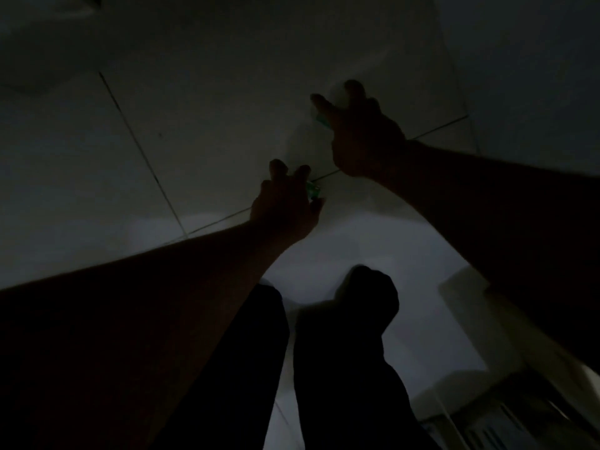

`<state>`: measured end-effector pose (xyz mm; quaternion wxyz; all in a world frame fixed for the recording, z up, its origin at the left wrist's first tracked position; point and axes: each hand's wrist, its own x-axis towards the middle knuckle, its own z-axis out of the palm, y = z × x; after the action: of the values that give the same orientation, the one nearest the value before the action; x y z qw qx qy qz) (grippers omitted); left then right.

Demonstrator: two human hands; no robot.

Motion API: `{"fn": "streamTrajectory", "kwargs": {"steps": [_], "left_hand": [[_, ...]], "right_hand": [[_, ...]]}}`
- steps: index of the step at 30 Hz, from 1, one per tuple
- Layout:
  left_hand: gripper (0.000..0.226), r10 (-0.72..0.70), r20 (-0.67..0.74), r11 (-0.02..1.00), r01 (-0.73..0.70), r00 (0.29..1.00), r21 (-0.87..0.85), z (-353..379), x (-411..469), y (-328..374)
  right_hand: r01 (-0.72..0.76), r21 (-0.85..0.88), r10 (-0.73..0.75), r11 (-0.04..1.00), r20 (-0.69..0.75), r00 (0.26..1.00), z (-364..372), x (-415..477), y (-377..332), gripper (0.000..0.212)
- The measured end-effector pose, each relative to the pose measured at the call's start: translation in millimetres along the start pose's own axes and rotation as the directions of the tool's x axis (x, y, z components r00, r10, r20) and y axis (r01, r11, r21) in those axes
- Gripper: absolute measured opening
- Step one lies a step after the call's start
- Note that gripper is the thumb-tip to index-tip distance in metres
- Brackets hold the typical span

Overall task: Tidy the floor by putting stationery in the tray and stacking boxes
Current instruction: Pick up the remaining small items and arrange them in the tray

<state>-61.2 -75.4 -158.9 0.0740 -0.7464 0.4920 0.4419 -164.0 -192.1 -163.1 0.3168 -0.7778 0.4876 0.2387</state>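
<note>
Green stationery piece (pixel 313 190), small, dim, seemingly pinched by left hand (pixel 285 206); right hand (pixel 363 134) grip unclear.

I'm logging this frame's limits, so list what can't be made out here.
Head view, very dark throughout.
- left hand: a green item peeks out beside it; the hand and the darkness hide what it is and whether it is gripped.
- right hand: a green bit shows under the fingers, mostly covered.
- slatted object, bottom right: cut off by the frame edge, too dark to name.
</note>
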Motion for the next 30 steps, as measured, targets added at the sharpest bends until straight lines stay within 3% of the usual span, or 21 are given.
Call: {"fn": "streamTrajectory", "kwargs": {"steps": [4,9,16,24,30], "left_hand": [[0.062,-0.008,-0.055,0.999,0.011,0.998,0.049,10,14,5],[0.056,-0.005,-0.076,0.999,0.008,0.997,0.033,16,22,6],[0.051,0.040,-0.086,0.992,-0.050,0.995,-0.115,-16,-6,12],[0.043,0.192,-0.261,0.957,-0.239,0.946,-0.163,-118,-74,40],[0.045,0.144,-0.339,0.932,-0.243,0.930,-0.270,-199,-152,67]], "right_hand": [[0.098,-0.140,-0.104,0.985,-0.042,0.994,10,13,16,0.067],[0.024,-0.091,-0.032,0.996,-0.084,0.996,23,6,33,0.060],[-0.059,0.126,0.074,0.990,-0.117,0.990,-1,-36,34,0.060],[-0.051,0.269,0.131,0.962,-0.286,0.949,-83,-110,-20,0.057],[0.008,0.438,0.187,0.899,-0.400,0.897,-160,-190,-79,0.052]]}}
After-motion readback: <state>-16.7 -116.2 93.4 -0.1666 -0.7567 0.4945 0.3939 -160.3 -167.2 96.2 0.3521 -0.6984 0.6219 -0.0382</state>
